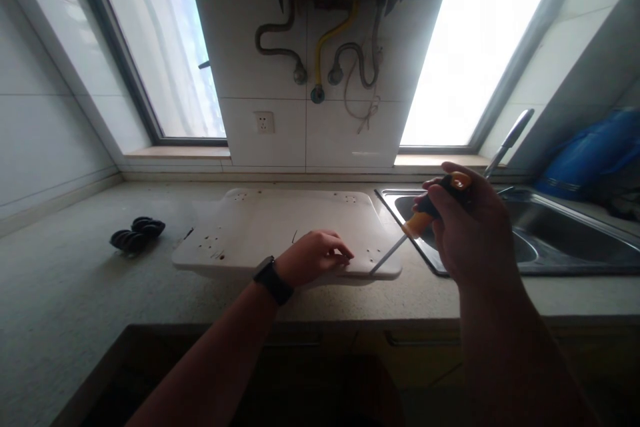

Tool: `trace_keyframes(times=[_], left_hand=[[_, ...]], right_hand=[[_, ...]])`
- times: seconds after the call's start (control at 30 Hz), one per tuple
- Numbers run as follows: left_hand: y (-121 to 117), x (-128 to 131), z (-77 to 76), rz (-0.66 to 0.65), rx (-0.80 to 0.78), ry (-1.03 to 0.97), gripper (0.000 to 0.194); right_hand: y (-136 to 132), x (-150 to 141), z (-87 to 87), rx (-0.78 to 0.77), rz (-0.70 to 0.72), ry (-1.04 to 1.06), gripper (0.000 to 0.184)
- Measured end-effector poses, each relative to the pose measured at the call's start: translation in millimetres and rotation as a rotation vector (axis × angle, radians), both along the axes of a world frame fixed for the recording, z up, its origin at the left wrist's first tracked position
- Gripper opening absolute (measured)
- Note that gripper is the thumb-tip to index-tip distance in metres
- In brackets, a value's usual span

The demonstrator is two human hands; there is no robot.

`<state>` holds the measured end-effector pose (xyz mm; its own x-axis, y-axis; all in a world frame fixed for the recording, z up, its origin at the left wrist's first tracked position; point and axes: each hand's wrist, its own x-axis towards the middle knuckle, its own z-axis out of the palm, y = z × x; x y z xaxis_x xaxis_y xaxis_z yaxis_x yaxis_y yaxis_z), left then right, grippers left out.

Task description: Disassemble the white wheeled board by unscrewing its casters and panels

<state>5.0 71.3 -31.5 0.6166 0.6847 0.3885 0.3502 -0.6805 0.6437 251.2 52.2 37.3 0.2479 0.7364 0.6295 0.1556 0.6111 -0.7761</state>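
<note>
A white board-like panel with rounded corners (280, 213) lies on the countertop, with small holes grouped near its corners. My right hand (475, 233) is closed around the orange and black handle of a screwdriver (417, 219). Its metal shaft slants down to the left, and the tip is at the panel's near right edge. My left hand (315, 257), with a dark watch (273, 280) on its wrist, lies over the panel's near edge. Its fingers are curled together; whatever they may pinch is too small to make out.
Black ribbed objects (137, 233) sit on the countertop (90, 293) at the left. A steel sink (525, 267) with a faucet (510, 137) lies to the right. Behind are a wall socket (264, 122), pipes (320, 47) and two windows. Something blue (590, 153) stands at far right.
</note>
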Motion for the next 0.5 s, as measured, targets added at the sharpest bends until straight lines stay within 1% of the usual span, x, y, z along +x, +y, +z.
trace_keyframes(times=[0.07, 0.13, 0.23, 0.33, 0.43, 0.5], left_hand=[[0.8, 0.2, 0.1, 0.025, -0.001, -0.013, 0.010], [0.9, 0.1, 0.7, 0.054, -0.002, -0.029, 0.011], [-0.6, -0.9, 4.2, 0.098, -0.007, -0.048, 0.016], [-6.1, -5.0, 11.6, 0.161, -0.036, -0.093, 0.021], [-17.7, -17.4, 21.6, 0.227, -0.079, -0.151, 0.027], [-29.5, -33.4, 27.5, 0.278, -0.081, -0.181, 0.028]], right_hand=[[-8.8, -1.8, -3.2, -0.011, 0.017, 0.133, 0.039], [-16.8, -3.4, -5.2, -0.026, 0.040, 0.219, 0.039], [-26.9, -3.0, -8.0, -0.063, 0.029, 0.271, 0.039], [-35.6, -0.6, -14.2, -0.120, 0.005, 0.311, 0.039], [-42.0, 0.5, -28.0, -0.199, -0.003, 0.377, 0.045], [-44.3, 1.0, -41.8, -0.266, 0.005, 0.431, 0.049]])
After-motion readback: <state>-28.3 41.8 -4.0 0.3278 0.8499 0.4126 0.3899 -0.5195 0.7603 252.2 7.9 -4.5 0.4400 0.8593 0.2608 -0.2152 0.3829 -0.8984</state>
